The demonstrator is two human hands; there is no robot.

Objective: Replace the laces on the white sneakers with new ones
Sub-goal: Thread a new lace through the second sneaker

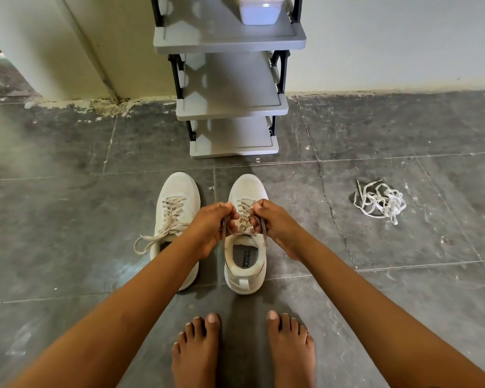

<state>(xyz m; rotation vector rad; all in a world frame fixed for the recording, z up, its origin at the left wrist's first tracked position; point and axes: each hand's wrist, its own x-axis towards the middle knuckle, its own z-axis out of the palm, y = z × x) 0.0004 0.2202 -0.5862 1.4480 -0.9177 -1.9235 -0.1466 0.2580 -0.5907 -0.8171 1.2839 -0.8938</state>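
Head view: left hand (212, 224) and right hand (276, 224), close together, each pinch one of the lace ends (223, 229) over one sneaker (245, 266), likely tugging evenly to undo it. Second sneaker (177, 191) sits just beside, tied. Loose laces (381, 201) lie on the floor (67, 219), well right; a rack (231, 109) stands behind, blocking nothing.

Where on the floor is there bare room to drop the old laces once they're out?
Bare floor lies left of the tied sneaker, and between the untied sneaker and the loose lace pile. Crowded: the narrow gap between the sneakers, the untied one where the left hand and right hand pinch its lace ends, bare feet behind, shelf rack ahead.
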